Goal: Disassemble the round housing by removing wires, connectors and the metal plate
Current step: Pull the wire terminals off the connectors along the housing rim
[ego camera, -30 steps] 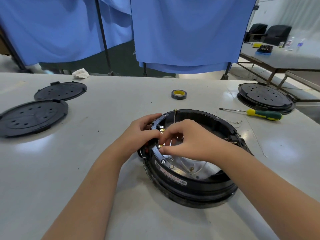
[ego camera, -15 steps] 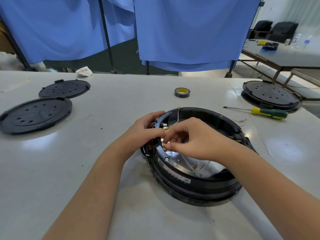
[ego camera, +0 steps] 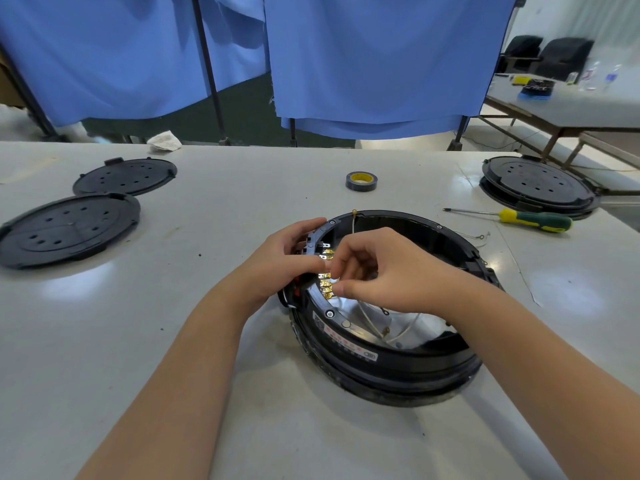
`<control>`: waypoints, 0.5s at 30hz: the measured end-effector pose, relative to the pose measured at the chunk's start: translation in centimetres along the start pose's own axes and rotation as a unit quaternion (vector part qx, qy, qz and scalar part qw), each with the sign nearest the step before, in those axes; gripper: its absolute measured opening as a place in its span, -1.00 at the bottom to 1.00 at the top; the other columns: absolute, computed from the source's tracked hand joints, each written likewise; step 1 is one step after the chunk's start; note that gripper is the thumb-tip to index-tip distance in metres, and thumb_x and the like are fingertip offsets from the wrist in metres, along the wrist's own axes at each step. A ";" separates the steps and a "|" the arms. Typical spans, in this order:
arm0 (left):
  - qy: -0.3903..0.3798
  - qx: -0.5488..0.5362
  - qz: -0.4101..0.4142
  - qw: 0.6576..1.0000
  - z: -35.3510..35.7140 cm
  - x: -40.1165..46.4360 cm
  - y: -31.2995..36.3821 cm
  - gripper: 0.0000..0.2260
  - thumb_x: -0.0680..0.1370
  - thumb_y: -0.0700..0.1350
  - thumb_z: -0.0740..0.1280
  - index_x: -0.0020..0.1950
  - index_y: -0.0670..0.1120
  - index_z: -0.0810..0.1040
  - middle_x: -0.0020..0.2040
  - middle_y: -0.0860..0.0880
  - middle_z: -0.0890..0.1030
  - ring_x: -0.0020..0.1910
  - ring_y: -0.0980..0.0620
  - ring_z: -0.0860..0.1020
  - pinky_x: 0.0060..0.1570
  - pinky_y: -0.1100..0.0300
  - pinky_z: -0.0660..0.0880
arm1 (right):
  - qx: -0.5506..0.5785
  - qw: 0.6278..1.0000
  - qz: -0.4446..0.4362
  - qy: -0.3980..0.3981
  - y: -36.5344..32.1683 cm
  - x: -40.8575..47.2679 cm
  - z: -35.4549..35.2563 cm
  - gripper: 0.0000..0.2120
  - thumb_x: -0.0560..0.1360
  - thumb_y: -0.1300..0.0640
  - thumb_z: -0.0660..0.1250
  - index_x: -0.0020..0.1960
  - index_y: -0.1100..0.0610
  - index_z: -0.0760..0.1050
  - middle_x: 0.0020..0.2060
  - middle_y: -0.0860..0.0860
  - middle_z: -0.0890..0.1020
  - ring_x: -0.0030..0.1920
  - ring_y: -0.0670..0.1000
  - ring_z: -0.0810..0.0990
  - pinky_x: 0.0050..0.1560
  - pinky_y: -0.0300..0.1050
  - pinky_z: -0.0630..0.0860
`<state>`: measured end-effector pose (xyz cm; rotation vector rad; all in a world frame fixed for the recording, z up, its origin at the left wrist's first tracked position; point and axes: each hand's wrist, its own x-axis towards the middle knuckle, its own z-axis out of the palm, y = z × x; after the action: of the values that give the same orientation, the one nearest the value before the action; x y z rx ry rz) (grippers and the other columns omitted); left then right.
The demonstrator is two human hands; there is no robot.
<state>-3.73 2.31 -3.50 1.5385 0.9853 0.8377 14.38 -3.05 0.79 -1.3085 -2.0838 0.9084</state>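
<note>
- Housing: round black plastic housing (ego camera: pixel 398 362) lying open side up on the grey-white table (ego camera: pixel 207 341), near the middle; label strip on its near outer wall.
- Metal plate: shiny silver metal plate (ego camera: pixel 349 306) showing inside the housing, partly hidden by the right hand.
- Wires: thin white wires (ego camera: pixel 401 332) looping over the plate, with small ring ends.
- Connectors: row of small brass spade connectors (ego camera: pixel 325 282) on the housing's left inner rim, between the two hands.
- Left hand (ego camera: pixel 287 258): fingers curled over the housing's left rim, gripping it beside the connectors.
- Right hand (ego camera: pixel 391 271): fingers curled, fingertips at the connector row; cannot tell whether it pinches a connector or a wire.
- Covers: two flat black round perforated covers (ego camera: pixel 69 226) at far left, lying near each other.
- Third unit: black round lidded housing (ego camera: pixel 536 185) at far right.
- Screwdriver: yellow-and-green-handled screwdriver (ego camera: pixel 526 220), lying just in front of the third unit.
- Tape: roll of black tape with yellow core (ego camera: pixel 361 181), behind the housing.
- Backdrop: blue cloth curtains (ego camera: pixel 381 64) on stands.
</note>
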 end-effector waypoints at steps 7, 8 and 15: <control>0.002 -0.013 -0.001 1.000 0.1 0.1 -0.1 -0.36 0.26 -0.16 0.45 0.35 0.07 0.45 0.20 0.03 0.61 0.15 0.11 0.59 0.13 0.17 0.52 | -0.034 0.999 -0.017 0.017 0.2 0.1 0.1 -0.85 0.41 0.25 0.45 -0.16 0.02 0.56 -0.32 -0.03 0.65 -0.25 -0.06 0.63 -0.10 -0.18 0.55; 0.003 -0.013 0.000 1.000 0.1 0.1 -0.1 -0.36 0.26 -0.16 0.45 0.34 0.08 0.46 0.20 0.03 0.61 0.16 0.10 0.59 0.14 0.17 0.52 | -0.028 0.999 -0.015 0.009 0.2 0.0 0.0 -0.86 0.41 0.26 0.45 -0.17 0.04 0.56 -0.32 -0.02 0.65 -0.24 -0.04 0.63 -0.08 -0.14 0.57; 0.001 -0.020 -0.004 1.000 0.0 0.2 -0.2 -0.41 0.26 -0.15 0.47 0.28 0.14 0.49 0.19 0.03 0.61 0.16 0.08 0.59 0.14 0.13 0.53 | 0.015 1.000 -0.004 0.002 0.3 0.0 -0.6 -0.85 0.42 0.29 0.44 -0.17 0.06 0.57 -0.32 0.04 0.65 -0.31 -0.11 0.61 -0.17 -0.28 0.56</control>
<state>-3.65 2.51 -3.68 1.4990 0.9700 0.8483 14.91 -2.80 0.95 -1.2848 -2.0636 0.9285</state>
